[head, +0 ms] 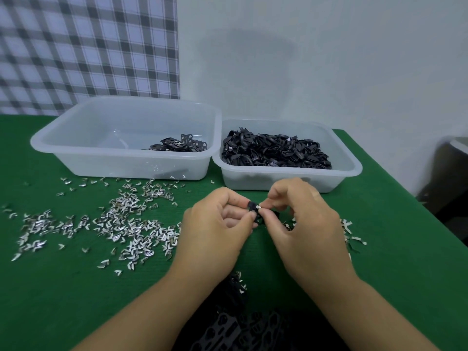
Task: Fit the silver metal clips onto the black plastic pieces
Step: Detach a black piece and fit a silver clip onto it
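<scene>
- At the far left, loose silver clips [121,224] lie scattered across your green table [50,300], thickest in the patch just left of your left hand.
- Behind them a checked cloth [88,46] hangs against the wall.
- The left tub [76,158], clear plastic, sits at the back of the table and holds a small pile of black parts [179,144] in its right corner.
- Your left hand [215,231] is curled, with thumb and fingertips gripping a black plastic piece [253,210] just above the table, in front of the tubs.
- A silver clip [258,206] sits against the top edge of that piece, between your two hands.
- Your right hand [304,224] pinches that clip between thumb and forefinger, the other fingers curled beneath; something dark shows under them, too hidden to name.
- The right tub [291,182] stands touching the left one and is heaped with black plastic pieces [276,153].
- A few more clips [354,236] lie on the table just right of your right hand.
- Near the bottom edge, between your forearms, lie black webbed strips [248,325].
</scene>
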Tool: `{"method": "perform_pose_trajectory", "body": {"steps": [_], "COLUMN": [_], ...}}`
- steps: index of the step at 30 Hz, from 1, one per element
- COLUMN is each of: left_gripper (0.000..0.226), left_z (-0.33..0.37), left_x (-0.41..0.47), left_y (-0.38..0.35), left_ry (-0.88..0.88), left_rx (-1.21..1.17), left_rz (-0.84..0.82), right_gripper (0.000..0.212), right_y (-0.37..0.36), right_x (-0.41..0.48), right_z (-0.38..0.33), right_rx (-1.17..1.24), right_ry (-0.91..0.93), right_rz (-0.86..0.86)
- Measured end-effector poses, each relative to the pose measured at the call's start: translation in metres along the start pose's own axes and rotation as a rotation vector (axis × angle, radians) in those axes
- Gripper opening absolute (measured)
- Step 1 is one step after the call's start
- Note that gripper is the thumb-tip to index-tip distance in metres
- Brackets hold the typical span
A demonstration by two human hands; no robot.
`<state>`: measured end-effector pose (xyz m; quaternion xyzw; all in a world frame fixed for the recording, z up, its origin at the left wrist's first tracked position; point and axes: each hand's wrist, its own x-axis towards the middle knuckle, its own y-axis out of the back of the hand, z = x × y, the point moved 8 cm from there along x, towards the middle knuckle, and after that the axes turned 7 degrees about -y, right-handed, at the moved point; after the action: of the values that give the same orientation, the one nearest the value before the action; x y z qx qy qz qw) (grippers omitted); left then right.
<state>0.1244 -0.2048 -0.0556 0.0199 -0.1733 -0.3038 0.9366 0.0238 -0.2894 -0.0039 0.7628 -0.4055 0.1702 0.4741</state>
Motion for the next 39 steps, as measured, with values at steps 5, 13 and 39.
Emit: {"method": "perform_pose_trajectory", "body": {"steps": [5,13,39], "left_gripper": [0.019,0.024,0.029], "left_z": [0.003,0.003,-0.012], "left_x": [-0.001,0.001,0.010], "left_y": [0.000,-0.001,0.032], "left_ry": [-0.058,-0.102,-0.018], "left_rx": [0.095,0.118,-0.176], "left_rz": [0.002,-0.021,0.283], "right_gripper": [0.037,0.034,0.025], "right_y": [-0.002,-0.008,-0.017], "right_x": [0.001,0.003,0.004], "right_z": [-0.005,0.011,0.004], "right_rx": [-0.082,0.032,0.062], "right_ry": [0.044,-0.088,-0.062], "right_rz": [-0.016,-0.125,-0.230]}}
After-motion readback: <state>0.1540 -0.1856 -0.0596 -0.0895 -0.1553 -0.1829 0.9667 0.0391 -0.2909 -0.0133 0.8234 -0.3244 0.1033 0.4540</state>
